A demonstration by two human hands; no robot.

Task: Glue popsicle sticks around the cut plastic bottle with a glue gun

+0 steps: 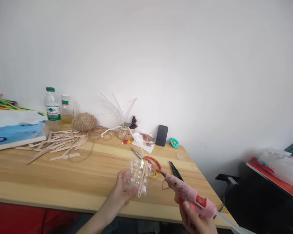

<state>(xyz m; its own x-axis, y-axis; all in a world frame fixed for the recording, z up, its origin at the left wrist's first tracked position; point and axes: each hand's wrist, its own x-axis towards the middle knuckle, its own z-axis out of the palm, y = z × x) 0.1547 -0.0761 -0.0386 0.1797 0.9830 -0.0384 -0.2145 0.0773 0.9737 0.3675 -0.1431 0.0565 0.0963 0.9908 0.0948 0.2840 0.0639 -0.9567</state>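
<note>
My left hand [125, 183] is closed around a clear plastic bottle piece [134, 177], held above the front of the table. A wooden craft stick [143, 180] lies upright along its side. In my right hand [191, 216] is a pink hot glue gun [183, 190], its nozzle pointing left toward the bottle piece, a little apart from it. A clear glue stick [228, 221] comes out of the gun's back end. Behind the bottle piece lie red-handled scissors [152, 160], partly hidden by it. A black utility knife [175, 170] rests just beyond the gun.
Loose craft sticks [63, 141], a ball of twine [84, 122], two bottles [53, 107] and a blue tissue pack [17, 131] occupy the left. Along the wall are a basket with markers [126, 132], a dark phone [161, 135] and a teal flower [174, 142].
</note>
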